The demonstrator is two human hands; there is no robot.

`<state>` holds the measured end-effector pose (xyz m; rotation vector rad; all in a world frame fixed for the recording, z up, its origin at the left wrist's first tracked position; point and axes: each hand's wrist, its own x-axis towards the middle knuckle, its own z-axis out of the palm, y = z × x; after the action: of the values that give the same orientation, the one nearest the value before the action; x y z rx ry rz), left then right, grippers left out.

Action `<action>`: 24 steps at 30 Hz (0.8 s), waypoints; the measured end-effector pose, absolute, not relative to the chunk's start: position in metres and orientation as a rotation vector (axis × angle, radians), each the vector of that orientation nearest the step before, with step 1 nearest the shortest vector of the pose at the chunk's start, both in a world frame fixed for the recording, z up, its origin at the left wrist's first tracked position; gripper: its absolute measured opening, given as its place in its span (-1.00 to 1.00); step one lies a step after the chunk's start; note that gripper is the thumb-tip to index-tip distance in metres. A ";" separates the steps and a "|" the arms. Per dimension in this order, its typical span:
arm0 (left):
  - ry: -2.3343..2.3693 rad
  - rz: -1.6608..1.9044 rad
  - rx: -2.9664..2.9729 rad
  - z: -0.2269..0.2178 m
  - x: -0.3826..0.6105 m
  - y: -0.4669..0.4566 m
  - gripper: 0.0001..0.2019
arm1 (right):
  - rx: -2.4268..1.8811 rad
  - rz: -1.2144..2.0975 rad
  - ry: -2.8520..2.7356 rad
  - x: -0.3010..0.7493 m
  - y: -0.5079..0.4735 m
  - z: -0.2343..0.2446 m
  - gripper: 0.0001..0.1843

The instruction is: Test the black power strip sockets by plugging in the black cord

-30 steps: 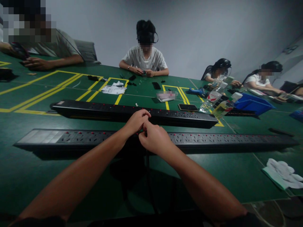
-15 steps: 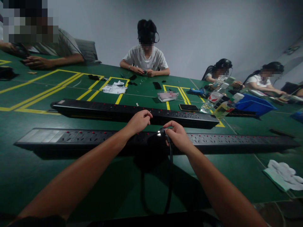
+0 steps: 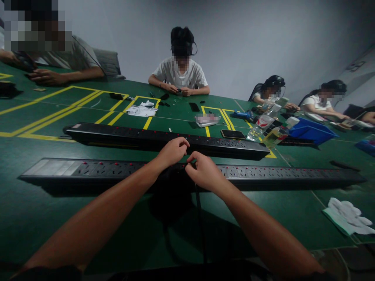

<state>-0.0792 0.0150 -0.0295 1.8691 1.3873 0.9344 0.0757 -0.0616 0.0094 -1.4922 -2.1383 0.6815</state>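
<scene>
Two long black power strips lie across the green table: the near strip (image 3: pixel 88 169) and the far strip (image 3: pixel 123 137). My left hand (image 3: pixel 172 151) hovers over the near strip's middle with its fingers curled; what it holds, if anything, is hidden. My right hand (image 3: pixel 205 171) is closed round a black plug at the near strip, just right of my left hand. The plug's black cable (image 3: pixel 200 218) hangs down toward me. The two hands almost touch.
White cloth gloves (image 3: pixel 348 218) lie at the right front. A phone (image 3: pixel 233 134), plastic bottles (image 3: pixel 263 125) and a blue bin (image 3: pixel 312 130) sit behind the far strip. Several other people sit at the far side, hands on the table. Yellow tape lines (image 3: pixel 58 115) mark the table.
My right hand lifted the plug up and right, prongs showing, then brought it back left and down onto the near strip. My left hand stayed nearly still.
</scene>
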 end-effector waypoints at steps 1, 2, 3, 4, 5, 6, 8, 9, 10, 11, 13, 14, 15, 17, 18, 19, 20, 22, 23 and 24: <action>1.383 0.940 1.872 -0.030 -0.079 0.015 -0.79 | -1.501 0.646 -2.158 0.074 -0.063 0.012 -0.87; 1.382 0.945 1.873 -0.030 -0.079 0.015 -0.79 | -1.507 0.619 -2.171 0.073 -0.063 0.014 -0.88; 1.383 0.950 1.874 -0.030 -0.079 0.015 -0.79 | -1.507 0.604 -2.178 0.072 -0.064 0.016 -0.89; 1.385 0.953 1.873 -0.031 -0.079 0.015 -0.78 | -1.499 0.605 -2.176 0.071 -0.064 0.016 -0.89; 1.389 0.955 1.872 -0.031 -0.079 0.015 -0.78 | -1.483 0.620 -2.165 0.070 -0.064 0.016 -0.89; 1.392 0.958 1.872 -0.032 -0.079 0.015 -0.78 | -1.460 0.647 -2.146 0.069 -0.063 0.015 -0.88; 1.388 0.967 1.883 -0.032 -0.079 0.015 -0.79 | -1.400 0.713 -2.108 0.065 -0.062 0.011 -0.87; 1.384 0.978 1.884 -0.031 -0.079 0.015 -0.79 | -1.372 0.742 -2.097 0.062 -0.061 0.009 -0.87; 1.381 0.989 1.875 -0.031 -0.080 0.015 -0.80 | -1.349 0.763 -2.092 0.060 -0.060 0.007 -0.87; 1.378 0.997 1.852 -0.030 -0.080 0.015 -0.80 | -1.332 0.778 -2.094 0.057 -0.059 0.006 -0.88; 1.374 1.007 1.756 -0.028 -0.080 0.015 -0.79 | -1.316 0.785 -2.102 0.052 -0.059 0.005 -0.89; 1.369 1.014 1.701 -0.027 -0.081 0.015 -0.78 | -1.317 0.775 -2.107 0.050 -0.059 0.005 -0.89; 1.362 1.026 1.654 -0.026 -0.081 0.015 -0.78 | -1.324 0.753 -2.116 0.048 -0.060 0.006 -0.89; 1.351 1.074 1.591 -0.024 -0.081 0.017 -0.80 | -1.357 0.672 -2.163 0.044 -0.064 0.007 -0.89; 1.339 1.101 1.570 -0.024 -0.081 0.017 -0.81 | -1.379 0.616 -2.200 0.042 -0.066 0.008 -0.89; 1.320 1.125 1.545 -0.024 -0.081 0.018 -0.82 | -1.403 0.556 -2.243 0.039 -0.068 0.009 -0.90; 1.292 1.146 1.506 -0.024 -0.082 0.020 -0.83 | -1.425 0.495 -2.288 0.037 -0.070 0.010 -0.89; 1.228 1.178 1.413 -0.025 -0.082 0.022 -0.84 | -1.466 0.380 -2.363 0.031 -0.073 0.011 -0.86; 1.203 1.190 1.374 -0.025 -0.082 0.023 -0.84 | -1.487 0.330 -2.388 0.029 -0.073 0.011 -0.84; 1.188 1.198 1.347 -0.025 -0.082 0.023 -0.84 | -1.504 0.288 -2.409 0.027 -0.073 0.012 -0.83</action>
<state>-0.0823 0.0232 -0.0251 1.3469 1.1879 1.1984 0.0274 -0.0729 0.0115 -1.5038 -2.4095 0.2878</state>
